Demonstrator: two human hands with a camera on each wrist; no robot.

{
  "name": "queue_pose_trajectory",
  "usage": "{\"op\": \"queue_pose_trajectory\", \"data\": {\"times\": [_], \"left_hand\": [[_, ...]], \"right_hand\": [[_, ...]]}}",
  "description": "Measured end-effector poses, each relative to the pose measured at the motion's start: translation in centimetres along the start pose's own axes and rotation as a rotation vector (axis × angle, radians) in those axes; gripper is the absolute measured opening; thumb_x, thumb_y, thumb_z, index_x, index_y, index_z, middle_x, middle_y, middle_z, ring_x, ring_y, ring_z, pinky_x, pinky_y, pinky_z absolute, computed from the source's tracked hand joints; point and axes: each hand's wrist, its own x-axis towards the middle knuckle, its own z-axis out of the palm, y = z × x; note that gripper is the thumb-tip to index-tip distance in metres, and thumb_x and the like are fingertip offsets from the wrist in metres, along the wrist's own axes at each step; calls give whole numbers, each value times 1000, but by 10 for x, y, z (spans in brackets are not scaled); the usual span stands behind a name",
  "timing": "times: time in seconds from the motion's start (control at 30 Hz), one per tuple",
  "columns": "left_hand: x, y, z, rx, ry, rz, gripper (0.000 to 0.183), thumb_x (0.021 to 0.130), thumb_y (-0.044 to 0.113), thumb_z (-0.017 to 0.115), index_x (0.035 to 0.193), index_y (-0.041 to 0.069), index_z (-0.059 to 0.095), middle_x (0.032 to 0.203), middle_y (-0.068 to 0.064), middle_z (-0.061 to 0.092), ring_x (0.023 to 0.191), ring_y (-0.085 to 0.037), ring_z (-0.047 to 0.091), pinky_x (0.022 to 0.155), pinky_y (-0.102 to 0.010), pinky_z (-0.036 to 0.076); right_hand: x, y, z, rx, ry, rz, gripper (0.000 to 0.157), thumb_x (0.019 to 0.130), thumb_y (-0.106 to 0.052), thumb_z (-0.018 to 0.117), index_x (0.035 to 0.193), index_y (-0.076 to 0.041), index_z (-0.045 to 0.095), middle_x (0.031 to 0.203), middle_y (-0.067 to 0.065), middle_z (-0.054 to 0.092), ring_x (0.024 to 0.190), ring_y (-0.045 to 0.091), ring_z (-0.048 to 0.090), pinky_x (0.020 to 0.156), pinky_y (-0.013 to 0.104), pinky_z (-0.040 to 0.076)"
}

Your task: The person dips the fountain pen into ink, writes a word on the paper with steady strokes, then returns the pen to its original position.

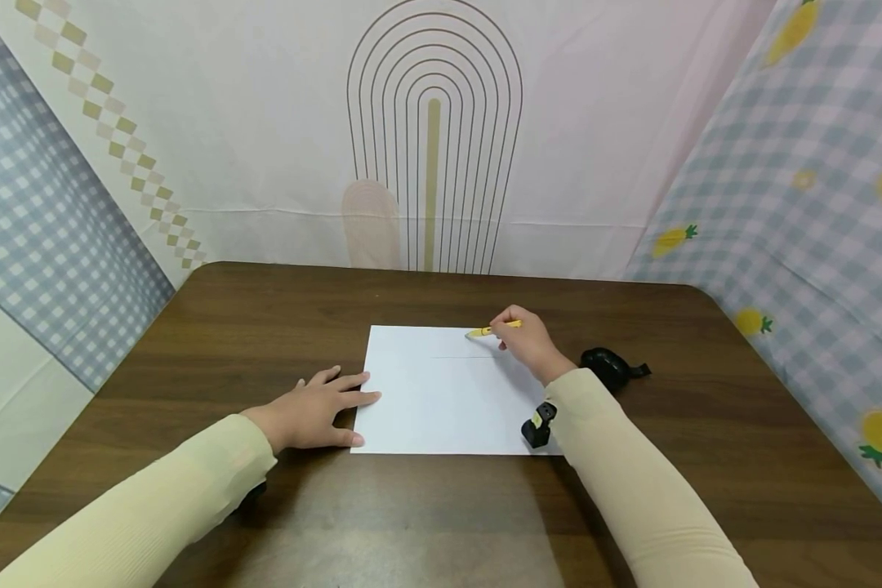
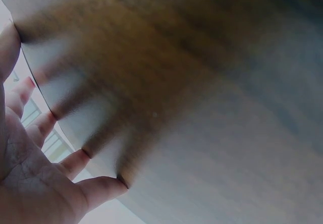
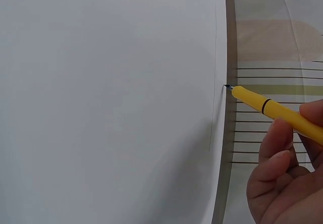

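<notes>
A white sheet of paper lies on the brown wooden table. My right hand pinches a yellow fountain pen over the sheet's far part. In the right wrist view, the dark nib points at the paper close to its far edge. One thin straight line runs across the sheet, nearer to me than the nib. My left hand rests with spread fingers at the paper's left edge, its fingertips overlapping the border. The left wrist view shows that palm and the tabletop from low down.
Just right of my right wrist lies a rounded black object with a short tab. A small black wrist camera hangs at my right cuff. Behind the table hangs a white patterned cloth, with checked cloth at the sides.
</notes>
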Motion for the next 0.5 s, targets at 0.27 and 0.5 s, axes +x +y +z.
{"op": "queue_pose_trajectory", "data": {"times": [0.27, 0.5], "left_hand": [[0, 0, 0, 5, 2, 1, 66, 87, 47, 68, 146, 25, 46, 158, -5, 28, 142, -48, 17, 99, -77, 19], [0, 1, -1, -3, -2, -4, 66, 87, 46, 68, 146, 25, 46, 158, -5, 28, 142, -48, 17, 99, -77, 18]], "right_hand": [[0, 0, 0, -12, -9, -2, 15, 98, -20, 50, 100, -8, 58, 113, 10, 58, 88, 24, 55, 76, 33, 38], [-2, 0, -1, -17, -13, -6, 14, 98, -20, 50, 98, -7, 58, 112, 11, 59, 88, 23, 54, 75, 32, 37]]}}
